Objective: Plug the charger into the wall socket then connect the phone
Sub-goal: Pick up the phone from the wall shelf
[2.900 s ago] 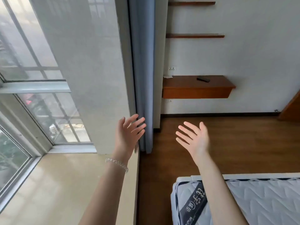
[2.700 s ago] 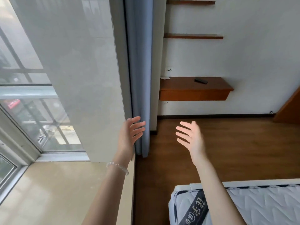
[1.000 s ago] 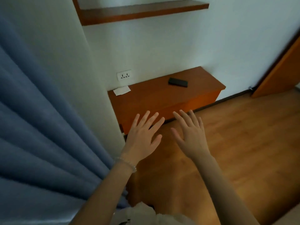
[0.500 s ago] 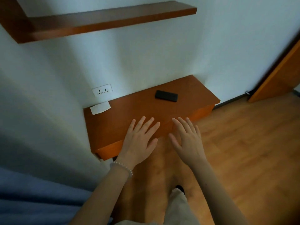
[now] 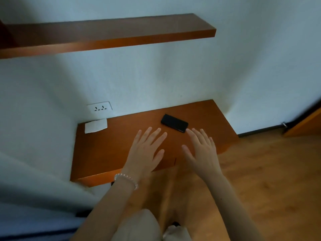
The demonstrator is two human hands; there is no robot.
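Spread, empty right hand [image 5: 201, 150] hovers lower right of flat black rectangular phone [image 5: 174, 122], nearer than spread, empty left hand [image 5: 145, 152].

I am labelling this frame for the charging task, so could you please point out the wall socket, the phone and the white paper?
wall socket [image 5: 99, 108], head view, middle of the white faceplate.
phone [image 5: 174, 122], head view, middle of its black face.
white paper [image 5: 95, 125], head view, centre of the sheet.
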